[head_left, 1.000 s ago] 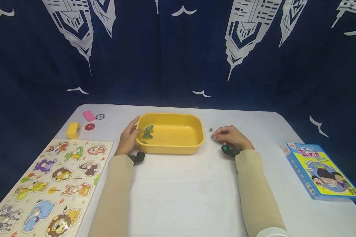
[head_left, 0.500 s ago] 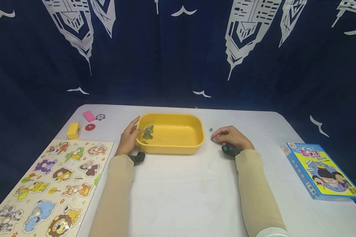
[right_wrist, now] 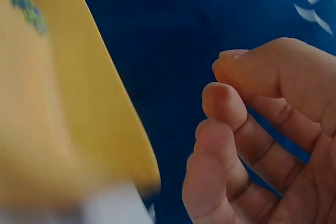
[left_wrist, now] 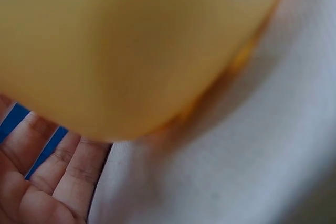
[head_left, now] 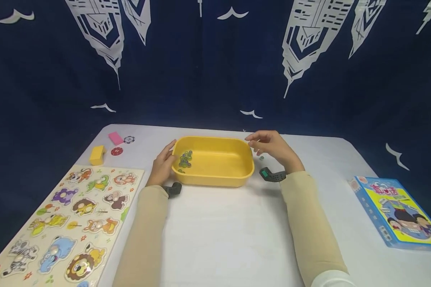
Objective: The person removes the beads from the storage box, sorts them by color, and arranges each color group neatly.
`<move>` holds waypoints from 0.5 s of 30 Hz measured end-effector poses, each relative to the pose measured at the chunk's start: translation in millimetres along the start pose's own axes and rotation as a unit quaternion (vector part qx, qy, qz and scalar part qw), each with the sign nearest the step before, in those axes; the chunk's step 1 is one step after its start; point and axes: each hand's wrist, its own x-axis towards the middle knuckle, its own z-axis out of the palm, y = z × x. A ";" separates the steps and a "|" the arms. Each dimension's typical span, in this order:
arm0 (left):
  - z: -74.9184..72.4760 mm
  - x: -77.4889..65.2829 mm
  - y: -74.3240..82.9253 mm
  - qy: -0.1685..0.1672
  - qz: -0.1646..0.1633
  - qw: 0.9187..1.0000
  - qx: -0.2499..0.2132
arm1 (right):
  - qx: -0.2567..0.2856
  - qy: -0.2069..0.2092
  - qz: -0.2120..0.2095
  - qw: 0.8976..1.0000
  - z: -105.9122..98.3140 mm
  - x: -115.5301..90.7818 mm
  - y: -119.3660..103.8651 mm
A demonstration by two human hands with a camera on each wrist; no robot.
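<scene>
A yellow plastic basin [head_left: 219, 179] stands on the white table. My left hand [head_left: 160, 167] grips its left end, thumb at the rim and fingers along the outer wall; the left wrist view shows those fingers [left_wrist: 79, 169] beside the blurred basin wall. Several green and blue glass marbles [head_left: 185, 159] lie inside at the left end. My right hand [head_left: 273, 147] is raised at the basin's right rim, thumb and fingertips [right_wrist: 224, 98] drawn together in a pinch, the blue marble hidden between them. A green marble [head_left: 261, 158] lies on the table below this hand.
An animal puzzle board [head_left: 104, 199] covers the left side. Behind it are a yellow block [head_left: 97, 155], a pink block [head_left: 115, 138], a red chip [head_left: 116, 151] and a black-and-white chip [head_left: 129, 140]. A blue-and-yellow box [head_left: 398, 211] lies at the right.
My right hand has lifted from the table, where it pinched a blue marble, up and left to the basin's rim. The left hand keeps its grip. The head view has shifted slightly.
</scene>
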 end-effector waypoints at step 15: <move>-0.2 -3.0 1.9 0.006 -0.004 1.000 -0.006 | -0.033 -0.235 0.012 0.971 90.2 81.7 -36.1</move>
